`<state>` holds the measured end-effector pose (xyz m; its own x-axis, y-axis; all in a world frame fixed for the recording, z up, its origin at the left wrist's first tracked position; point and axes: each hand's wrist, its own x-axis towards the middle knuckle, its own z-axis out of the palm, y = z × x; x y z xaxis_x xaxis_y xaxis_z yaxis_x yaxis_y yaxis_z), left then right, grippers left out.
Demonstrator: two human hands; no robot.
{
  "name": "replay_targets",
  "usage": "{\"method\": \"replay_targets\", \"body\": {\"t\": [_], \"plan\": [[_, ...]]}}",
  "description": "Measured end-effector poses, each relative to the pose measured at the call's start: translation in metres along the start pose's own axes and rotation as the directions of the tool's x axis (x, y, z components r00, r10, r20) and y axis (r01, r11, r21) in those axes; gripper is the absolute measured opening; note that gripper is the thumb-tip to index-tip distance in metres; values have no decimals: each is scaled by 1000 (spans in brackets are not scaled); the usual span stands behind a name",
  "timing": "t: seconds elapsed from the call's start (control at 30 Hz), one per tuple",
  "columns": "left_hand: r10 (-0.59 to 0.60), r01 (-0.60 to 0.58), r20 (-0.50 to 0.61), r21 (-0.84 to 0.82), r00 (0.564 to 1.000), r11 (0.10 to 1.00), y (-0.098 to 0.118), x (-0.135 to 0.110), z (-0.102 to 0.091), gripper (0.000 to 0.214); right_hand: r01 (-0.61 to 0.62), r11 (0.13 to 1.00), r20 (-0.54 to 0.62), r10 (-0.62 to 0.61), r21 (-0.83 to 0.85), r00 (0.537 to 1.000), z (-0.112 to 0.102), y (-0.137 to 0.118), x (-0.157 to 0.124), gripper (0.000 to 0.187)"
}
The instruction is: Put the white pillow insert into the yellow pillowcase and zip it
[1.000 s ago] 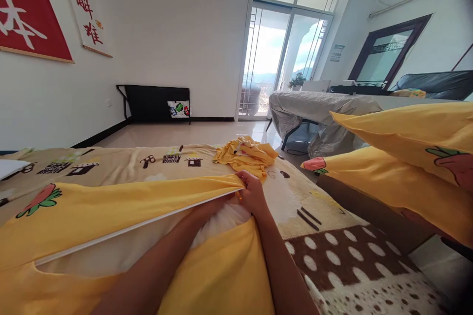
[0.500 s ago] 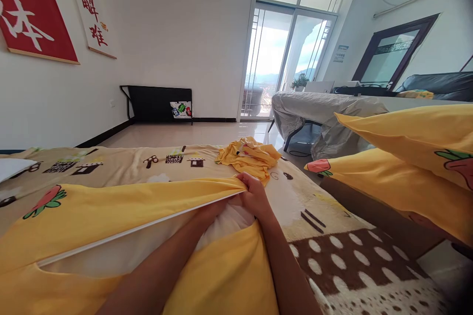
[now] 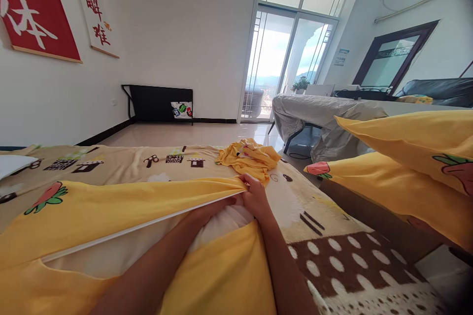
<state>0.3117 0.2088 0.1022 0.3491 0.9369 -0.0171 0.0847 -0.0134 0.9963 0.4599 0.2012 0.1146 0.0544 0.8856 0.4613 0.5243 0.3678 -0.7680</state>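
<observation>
A yellow pillowcase point(image 3: 121, 204) with a strawberry print lies across the bed in front of me, its opening edged by a white zip line. A white pillow point(image 3: 221, 219) shows inside the opening. My right hand point(image 3: 254, 197) pinches the far corner of the pillowcase opening, fingers closed on the cloth. My left hand point(image 3: 207, 211) reaches into the opening, and its fingers are hidden under the yellow cloth.
A crumpled yellow cloth point(image 3: 249, 155) lies just beyond my hands on the patterned bedsheet point(image 3: 332, 256). Two yellow strawberry pillows point(image 3: 399, 167) are stacked at the right. A grey-covered table point(image 3: 318, 108), glass balcony doors and a black folded frame point(image 3: 158, 103) stand farther back.
My hands stay at the pillowcase corner. The view has tilted slightly, nothing else has visibly moved.
</observation>
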Motion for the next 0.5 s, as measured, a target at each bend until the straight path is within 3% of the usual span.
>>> {"method": "replay_targets", "body": {"t": [0.27,0.5], "plan": [[39,-39,-69,-5,997,999,-27,24,7,49,13,996,74,-20,89,997,0,-5,-1,18],[27,-24,-109,23,994,999,-28,23,6,52,-61,994,143,48,86,989,-1,-3,-1,14]]}}
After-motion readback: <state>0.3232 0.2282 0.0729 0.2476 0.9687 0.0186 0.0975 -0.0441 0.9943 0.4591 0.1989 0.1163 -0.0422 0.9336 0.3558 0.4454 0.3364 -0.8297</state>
